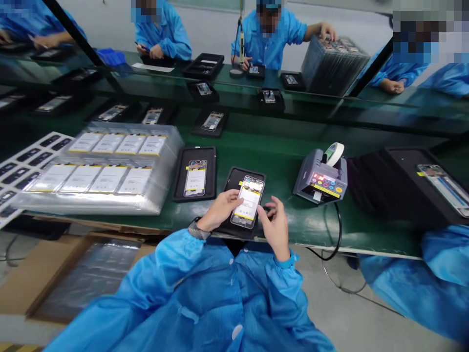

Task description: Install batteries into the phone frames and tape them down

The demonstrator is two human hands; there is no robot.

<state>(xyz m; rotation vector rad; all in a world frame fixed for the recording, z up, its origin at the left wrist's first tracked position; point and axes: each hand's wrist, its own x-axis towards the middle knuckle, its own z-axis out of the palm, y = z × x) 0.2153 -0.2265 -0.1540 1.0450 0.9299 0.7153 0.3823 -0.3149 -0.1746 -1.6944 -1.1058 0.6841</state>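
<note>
An open phone frame with a white battery lies in a black tray at the near edge of the green bench. My left hand rests on its left side, fingers curled over the battery's edge. My right hand touches its lower right side with a fingertip, the other fingers loosely spread. A second phone frame lies in another black tray just to the left.
A stack of clear trays holding white batteries fills the left. A grey tape dispenser with its cable stands to the right. Beyond it is a black tray with another phone. Several people in blue coats work across the belt.
</note>
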